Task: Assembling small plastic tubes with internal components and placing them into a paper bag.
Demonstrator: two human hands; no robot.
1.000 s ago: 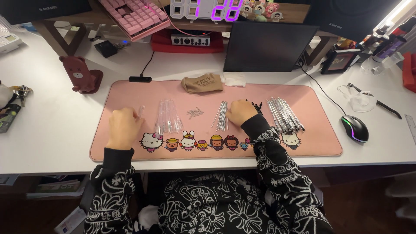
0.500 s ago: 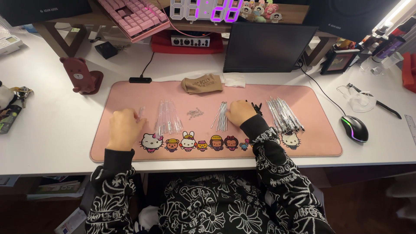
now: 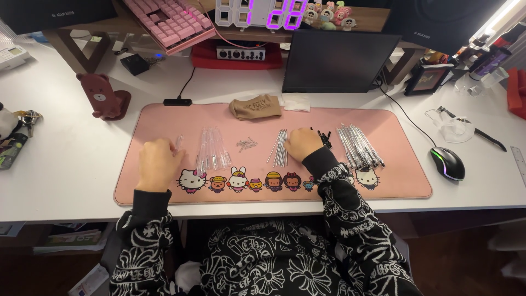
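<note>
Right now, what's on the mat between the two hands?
In the head view, between the left hand and right hand lie a fan of clear tubes, a small cluster of tiny metal pieces, and a bundle of thin rods beside the right hand.

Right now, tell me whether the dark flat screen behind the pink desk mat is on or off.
Off, as far as the view shows: the dark flat screen is uniformly black, while the digital clock glows purple.

Hardly anything differs. The left hand point(image 3: 159, 163), at lower left of the frame on the pink mat point(image 3: 405, 181), sits a touch nearer the clear tubes point(image 3: 211, 148); the right hand point(image 3: 302, 143) shows no shift.
</note>
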